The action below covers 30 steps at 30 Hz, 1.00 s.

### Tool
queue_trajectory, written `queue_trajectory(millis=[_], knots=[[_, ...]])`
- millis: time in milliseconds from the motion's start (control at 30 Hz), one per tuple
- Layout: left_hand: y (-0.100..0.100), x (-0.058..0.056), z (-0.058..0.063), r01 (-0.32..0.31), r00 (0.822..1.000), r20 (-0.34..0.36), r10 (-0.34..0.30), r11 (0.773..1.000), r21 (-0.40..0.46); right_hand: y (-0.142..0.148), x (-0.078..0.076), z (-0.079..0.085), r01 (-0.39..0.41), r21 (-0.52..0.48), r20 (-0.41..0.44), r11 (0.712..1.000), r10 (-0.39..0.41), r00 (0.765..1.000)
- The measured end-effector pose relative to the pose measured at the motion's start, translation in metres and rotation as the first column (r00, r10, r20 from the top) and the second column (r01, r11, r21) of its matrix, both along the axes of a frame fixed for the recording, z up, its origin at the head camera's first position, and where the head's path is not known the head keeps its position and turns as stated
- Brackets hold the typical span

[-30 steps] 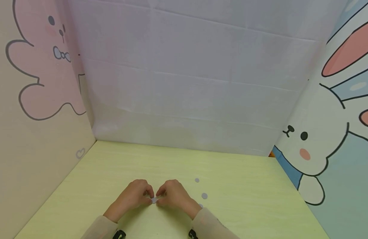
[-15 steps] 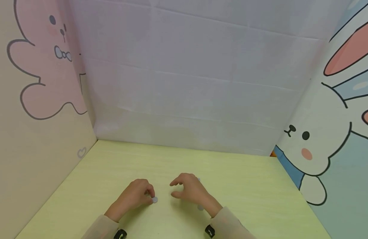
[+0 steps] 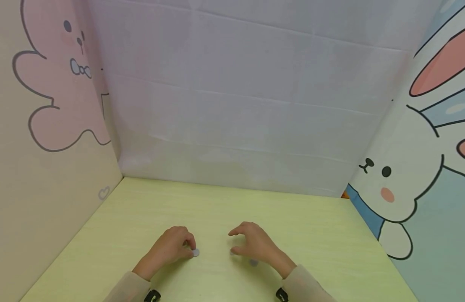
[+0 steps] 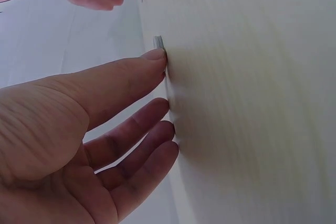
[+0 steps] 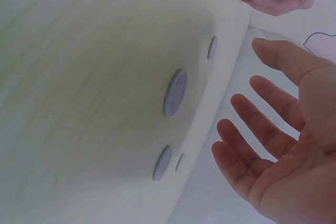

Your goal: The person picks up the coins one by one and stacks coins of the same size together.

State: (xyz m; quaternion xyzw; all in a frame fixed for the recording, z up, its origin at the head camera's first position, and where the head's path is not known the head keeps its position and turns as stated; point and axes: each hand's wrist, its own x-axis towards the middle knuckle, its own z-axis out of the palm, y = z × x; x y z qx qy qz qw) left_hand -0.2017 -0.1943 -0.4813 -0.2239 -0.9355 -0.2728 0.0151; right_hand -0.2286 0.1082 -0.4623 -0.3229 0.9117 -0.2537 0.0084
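Note:
My left hand rests low on the table at left of centre. Its thumb and finger pinch the edge of small round grey coins, which look like a thin stack from the side. To the right, my right hand hovers above the table with fingers spread and nothing between them. Below it lie several flat grey coins; one coin shows by the thumb and another coin under the wrist. In the right wrist view a larger-looking coin lies beside that open palm.
The pale yellow table meets a white cloth backdrop behind. A wall with a pink cartoon figure stands left, and one with a white rabbit stands right.
My right hand has pulled away from the pinched coins and moved right, its fingers spreading. My left hand stays in place with its grip unchanged.

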Motion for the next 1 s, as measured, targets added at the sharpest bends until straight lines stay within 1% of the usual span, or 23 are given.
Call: queue_trajectory(millis=[233,400,667,800,1000], knots=[[0.000,-0.001,0.000,0.005,1.000,0.001,-0.005,1.000,0.004,0.008,0.002,-0.004,0.032,0.026,0.007,0.999,-0.033,0.999],[0.001,-0.002,-0.001,0.016,1.000,0.001,-0.016,1.000,0.008,0.012,0.003,-0.008,0.036,0.056,-0.021,0.998,-0.035,0.999],[0.001,-0.001,-0.001,0.013,1.000,-0.002,-0.013,1.000,0.009,0.016,-0.001,-0.016,0.031,0.097,-0.076,0.995,-0.023,0.997],[0.001,-0.001,0.000,0.012,1.000,-0.001,-0.012,1.000,0.002,0.016,-0.002,-0.020,0.030,0.098,-0.074,0.995,-0.022,0.997],[0.001,-0.001,0.001,0.024,1.000,-0.003,-0.024,1.000,0.014,0.016,-0.002,-0.023,0.035,0.114,-0.057,0.993,-0.029,0.998]])
